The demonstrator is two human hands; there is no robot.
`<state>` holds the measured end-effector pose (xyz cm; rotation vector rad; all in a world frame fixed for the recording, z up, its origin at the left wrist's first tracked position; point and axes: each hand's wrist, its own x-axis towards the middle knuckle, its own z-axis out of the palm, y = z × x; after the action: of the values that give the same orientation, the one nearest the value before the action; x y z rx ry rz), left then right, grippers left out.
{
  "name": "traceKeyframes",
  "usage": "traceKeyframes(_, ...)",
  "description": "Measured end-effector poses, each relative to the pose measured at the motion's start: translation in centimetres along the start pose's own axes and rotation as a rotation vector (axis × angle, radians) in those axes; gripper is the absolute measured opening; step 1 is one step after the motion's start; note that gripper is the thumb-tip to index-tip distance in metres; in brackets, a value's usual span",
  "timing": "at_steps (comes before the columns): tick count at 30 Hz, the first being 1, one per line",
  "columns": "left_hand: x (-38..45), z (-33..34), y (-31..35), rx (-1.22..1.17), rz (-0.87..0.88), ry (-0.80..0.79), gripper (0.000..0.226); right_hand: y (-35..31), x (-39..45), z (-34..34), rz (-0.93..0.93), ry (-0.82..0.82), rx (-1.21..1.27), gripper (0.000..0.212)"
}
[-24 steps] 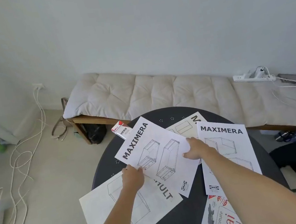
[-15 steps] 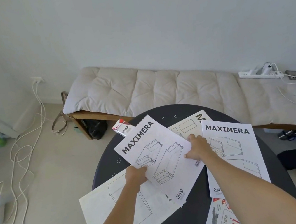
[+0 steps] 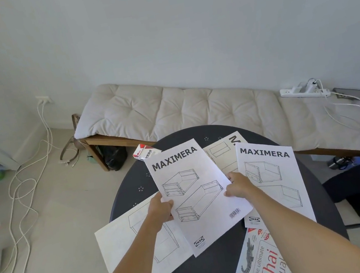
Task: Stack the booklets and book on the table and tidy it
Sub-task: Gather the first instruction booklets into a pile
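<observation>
Your left hand [image 3: 161, 209] is closed on the left edge of the central MAXIMERA booklet [image 3: 194, 190], and your right hand [image 3: 238, 186] pinches its right edge, both forearms reaching in from the near side with wrists roughly level. The booklet sits over the middle of the round dark table [image 3: 126, 192], its near part overlapping a large booklet [image 3: 120, 245] at near left. A second MAXIMERA booklet [image 3: 272, 176] lies to the right, another booklet [image 3: 221, 153] shows at the far side, and the Thai book [image 3: 263, 264] lies at near right.
</observation>
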<state>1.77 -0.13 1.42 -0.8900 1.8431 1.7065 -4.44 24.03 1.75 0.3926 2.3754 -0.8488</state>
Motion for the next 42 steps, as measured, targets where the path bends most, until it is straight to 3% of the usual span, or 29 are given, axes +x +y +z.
traceKeyframes(3, -0.7, -0.8, 0.7, 0.074, 0.05, -0.012, 0.037, 0.7, -1.0, -0.5, 0.028, 0.023, 0.152, 0.014)
traceKeyframes(6, -2.4, -1.2, 1.1, 0.201, 0.095, -0.05, 0.038, 1.4, -3.4, -0.8, 0.025, 0.011, 0.31, 0.009)
traceKeyframes(10, -4.9, -1.3, 0.4, 0.316, 0.132, -0.058, 0.039, 2.9, -7.2, -0.4, -0.044, -0.035, 0.326, 0.021)
traceKeyframes(14, -7.1, -1.3, -1.4, 0.348, 0.168, 0.004, 0.024, 4.8, -11.0, 0.9, -0.074, -0.004, 0.323, 0.021)
traceKeyframes(19, -8.8, -1.6, -5.3, 0.394, 0.179, 0.077, 0.017, 7.3, -14.7, 4.3, -0.04, 0.003, 0.358, 0.013)
traceKeyframes(24, -9.7, -2.2, -9.3, 0.466, 0.18, 0.095, 0.005, 9.9, -17.0, 8.4, 0.009, -0.007, 0.378, 0.025)
traceKeyframes(29, -10.4, -3.1, -11.6, 0.486, 0.154, 0.114, 0.004, 10.1, -18.0, 11.1, 0.083, -0.01, 0.442, 0.014)
traceKeyframes(36, -10.7, -4.0, -13.3, 0.481, 0.12, 0.155, 0.006, 10.3, -18.3, 13.2, 0.054, 0.062, 0.248, 0.006)
traceKeyframes(39, -10.7, -4.4, -13.8, 0.486, 0.124, 0.186, 0.012, 10.0, -18.7, 13.4, 0.026, 0.098, 0.128, 0.034)
traceKeyframes(42, -10.5, -4.8, -14.0, 0.522, 0.141, 0.2, 0.017, 9.8, -18.9, 13.6, -0.004, 0.099, 0.047, 0.038)
